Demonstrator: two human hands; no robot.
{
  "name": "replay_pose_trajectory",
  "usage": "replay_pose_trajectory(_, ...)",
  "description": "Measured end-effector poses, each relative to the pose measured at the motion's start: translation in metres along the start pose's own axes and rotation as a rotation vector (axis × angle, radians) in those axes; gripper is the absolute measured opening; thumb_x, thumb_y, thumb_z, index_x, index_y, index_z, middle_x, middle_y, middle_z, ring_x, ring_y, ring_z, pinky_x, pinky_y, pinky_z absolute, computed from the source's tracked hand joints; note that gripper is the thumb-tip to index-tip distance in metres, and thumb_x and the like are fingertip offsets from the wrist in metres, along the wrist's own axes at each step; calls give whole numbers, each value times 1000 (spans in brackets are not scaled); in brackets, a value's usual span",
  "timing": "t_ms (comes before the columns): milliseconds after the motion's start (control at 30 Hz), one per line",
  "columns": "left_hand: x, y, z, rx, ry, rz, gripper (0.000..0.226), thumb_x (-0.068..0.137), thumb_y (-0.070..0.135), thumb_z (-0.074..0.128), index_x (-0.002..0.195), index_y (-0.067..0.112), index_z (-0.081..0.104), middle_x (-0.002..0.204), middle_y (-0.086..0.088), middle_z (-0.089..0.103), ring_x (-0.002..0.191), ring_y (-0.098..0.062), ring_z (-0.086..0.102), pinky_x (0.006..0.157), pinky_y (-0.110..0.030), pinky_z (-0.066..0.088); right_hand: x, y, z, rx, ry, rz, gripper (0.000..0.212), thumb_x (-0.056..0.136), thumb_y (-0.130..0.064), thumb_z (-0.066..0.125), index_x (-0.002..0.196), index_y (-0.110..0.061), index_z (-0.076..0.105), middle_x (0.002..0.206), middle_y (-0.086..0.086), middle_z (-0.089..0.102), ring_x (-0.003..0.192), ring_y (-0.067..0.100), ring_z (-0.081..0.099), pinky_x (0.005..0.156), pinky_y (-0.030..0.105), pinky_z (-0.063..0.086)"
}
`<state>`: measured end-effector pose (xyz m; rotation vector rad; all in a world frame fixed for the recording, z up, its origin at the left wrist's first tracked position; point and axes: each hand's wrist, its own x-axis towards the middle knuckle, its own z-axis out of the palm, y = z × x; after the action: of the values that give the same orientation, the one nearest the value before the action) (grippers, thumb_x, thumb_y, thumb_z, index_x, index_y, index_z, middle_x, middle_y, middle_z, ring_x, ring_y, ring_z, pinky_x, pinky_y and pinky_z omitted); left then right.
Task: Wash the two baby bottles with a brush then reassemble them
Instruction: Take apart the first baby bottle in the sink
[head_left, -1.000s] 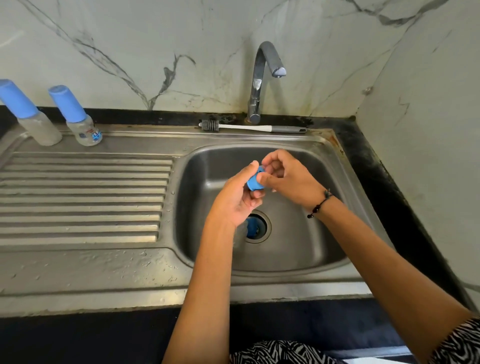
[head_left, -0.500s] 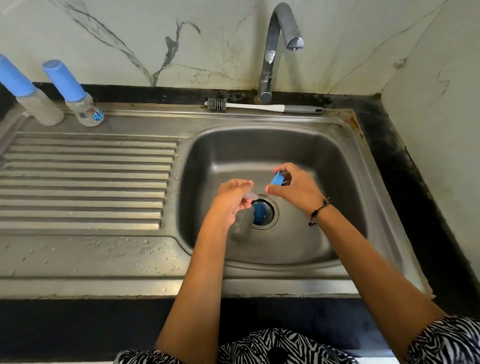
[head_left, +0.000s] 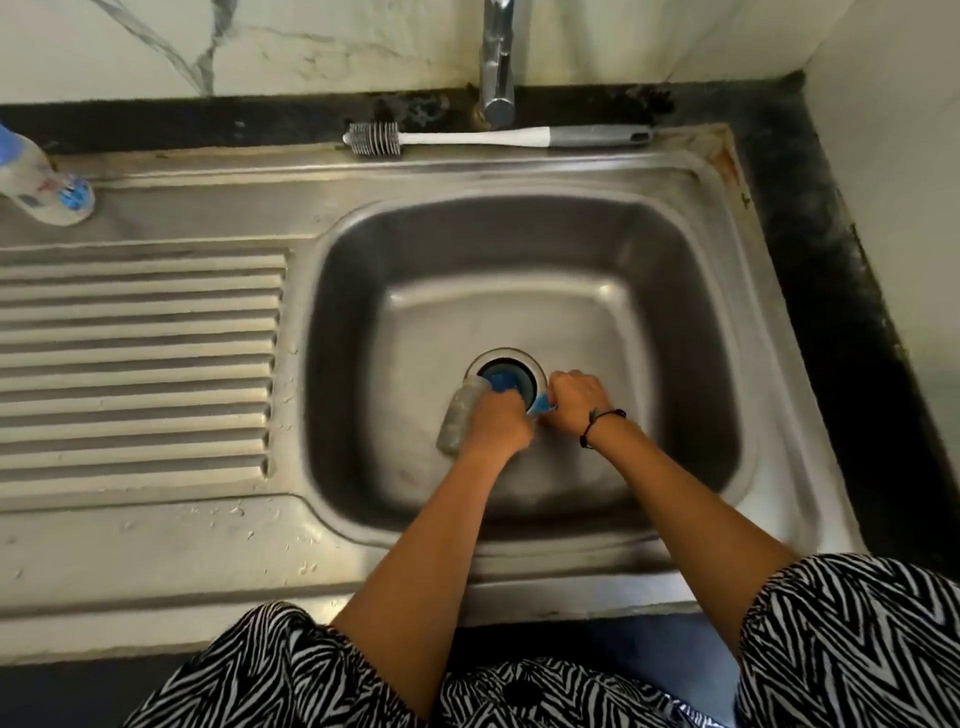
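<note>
Both my hands are low in the sink basin (head_left: 649, 332) beside the drain (head_left: 519, 366). A clear bottle body (head_left: 457, 415) lies on the basin floor left of the drain. My left hand (head_left: 498, 428) rests curled against its right side, and whether it grips anything is hidden. A blue piece (head_left: 497, 382) lies at the drain's edge. In my right hand (head_left: 576, 402) is pinched a small blue ring (head_left: 540, 404). One capped bottle (head_left: 44, 192) stands at the far left on the drainboard, partly cut off. The bottle brush (head_left: 493, 137) lies on the back ledge.
The tap (head_left: 496, 62) rises behind the basin, with its spout out of frame. The ribbed drainboard (head_left: 140, 364) fills the left side, with water drops near its front. A dark counter edge (head_left: 831, 312) and a wall close off the right.
Both hands dropped from above the basin down to the drain. The blue ring went from between both hands into the right hand alone. The view tilted down, so one bottle at the left left the frame.
</note>
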<state>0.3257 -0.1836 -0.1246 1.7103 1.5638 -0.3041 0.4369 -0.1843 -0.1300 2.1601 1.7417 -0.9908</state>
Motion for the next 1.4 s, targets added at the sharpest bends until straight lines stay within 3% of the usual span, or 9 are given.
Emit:
replay_pose_trajectory(167, 7, 7, 9, 88, -95, 7, 33, 96, 2, 40, 127, 3, 50, 125, -14, 57, 114, -26, 55, 89, -29, 44, 15, 9, 7, -90, -50, -7, 33, 88, -22, 58, 117, -6, 55, 126, 19, 42, 113, 35, 45, 93, 33, 38)
replay_pose_trajectory(333, 5, 10, 8, 186, -71, 30, 35, 96, 5, 43, 131, 4, 47, 130, -16, 53, 119, -28, 52, 95, -33, 44, 14, 12, 13, -187, -59, 14, 31, 93, -22, 54, 120, -7, 55, 129, 16, 39, 119, 34, 38, 96, 39, 43)
replay_pose_trajectory(500, 0, 9, 1, 139, -96, 5, 48, 91, 4, 54, 138, 6, 43, 133, -14, 53, 121, -28, 52, 98, -33, 43, 6, 12, 9, -221, -99, 28, 34, 92, -22, 52, 122, -6, 54, 127, 16, 43, 119, 35, 39, 96, 39, 42)
replay_pose_trajectory(833, -29, 16, -30, 132, -28, 46, 36, 93, 10, 51, 129, 6, 51, 131, -14, 54, 120, -29, 52, 95, -31, 43, -28, 0, -18, -215, -51, -5, 25, 89, -19, 54, 108, -4, 62, 115, 14, 62, 108, 31, 57, 88, 33, 45)
replay_pose_trajectory(1000, -45, 21, -58, 6, 73, 89, 32, 92, 7, 48, 123, 6, 54, 128, -14, 55, 117, -28, 53, 94, -33, 44, -44, -10, -35, -115, 12, -33, 13, 87, -10, 50, 92, -7, 62, 86, 11, 56, 82, 25, 54, 70, 29, 44)
replay_pose_trajectory(1100, -53, 22, -76, -77, 148, 110, 35, 91, 6, 49, 126, 10, 54, 132, -10, 53, 120, -25, 52, 95, -30, 43, -47, -20, -51, -57, 99, -79, 16, 88, -10, 48, 85, -2, 62, 79, 10, 53, 80, 27, 54, 67, 28, 41)
replay_pose_trajectory(1233, -53, 24, -101, -215, 274, 122, 25, 90, 7, 50, 112, 13, 60, 124, -7, 60, 115, -23, 54, 89, -26, 42, -45, -34, -79, -71, 221, -146, 33, 89, -14, 44, 57, -10, 41, 62, 6, 43, 74, 27, 47, 58, 26, 33)
replay_pose_trajectory(1300, -52, 26, -114, -280, 331, 127, 21, 89, 6, 50, 105, 13, 61, 117, -8, 62, 110, -24, 57, 85, -26, 43, -41, -41, -96, -63, 259, -183, 30, 89, -14, 44, 59, -9, 41, 69, 11, 52, 77, 31, 52, 61, 28, 34)
replay_pose_trajectory(1400, -43, 29, -134, -358, 370, 152, 16, 88, 5, 51, 96, 15, 60, 112, -8, 64, 105, -24, 59, 81, -25, 43, -31, -52, -123, -57, 299, -253, 14, 87, -14, 48, 80, -7, 59, 95, 18, 64, 94, 34, 57, 74, 33, 44)
